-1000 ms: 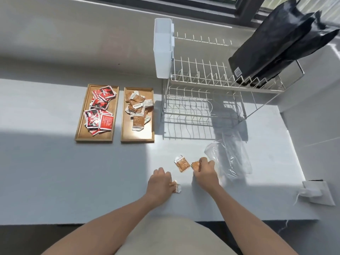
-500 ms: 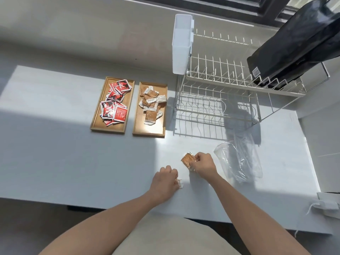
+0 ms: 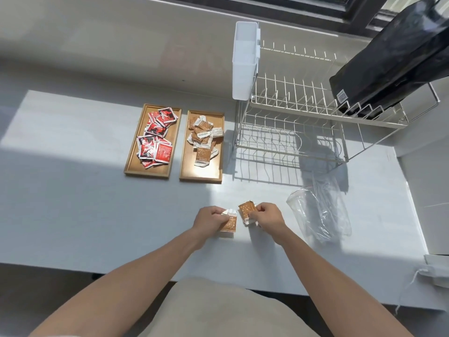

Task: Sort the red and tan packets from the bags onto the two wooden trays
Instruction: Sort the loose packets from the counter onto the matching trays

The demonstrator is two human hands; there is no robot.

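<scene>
Two wooden trays lie side by side on the white counter. The left tray [image 3: 128, 164] holds several red packets [image 3: 155, 139]. The right tray [image 3: 187, 166] holds several tan packets [image 3: 202, 137]. Near the counter's front, my left hand [image 3: 210, 221] grips a tan packet [image 3: 230, 223]. Just to its right, my right hand [image 3: 267, 216] pinches more tan packets [image 3: 246, 210], lifted slightly off the counter. A clear plastic bag [image 3: 320, 212] lies flat to the right of my right hand.
A white wire dish rack [image 3: 291, 113] with a white plastic cup holder [image 3: 244, 62] stands behind the bag. Black bags [image 3: 393, 62] lean on the rack's top tier. A white plug and cable [image 3: 435, 266] sit at the counter's right edge.
My left hand has picked a tan packet up off the counter. My right hand has gathered the loose tan packets and drawn them toward the left hand. The view shifted left.
</scene>
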